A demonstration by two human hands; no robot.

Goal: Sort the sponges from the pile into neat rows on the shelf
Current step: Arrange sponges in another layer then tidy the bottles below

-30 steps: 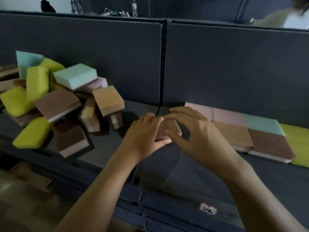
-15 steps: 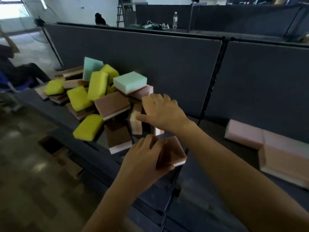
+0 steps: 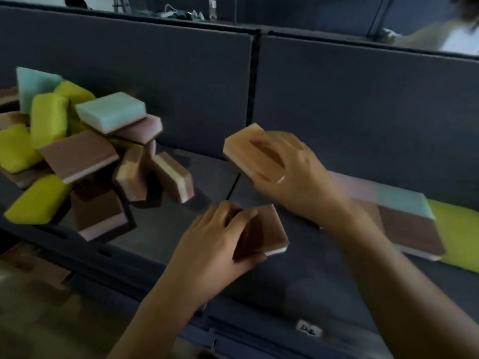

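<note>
Orange sponge, one, gripped in curled right hand fingers above shelf, brown sponge, one, clasped in curled left hand fingers, pile left of fingers, row of at least four to right.

Head view looks down (close, slightly forward) onto the shelf.

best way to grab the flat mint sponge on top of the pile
From above, grip the flat mint sponge across its width, thumb on the near long side. It lies level atop the pile with nothing on it, so it should lift off cleanly.
</note>
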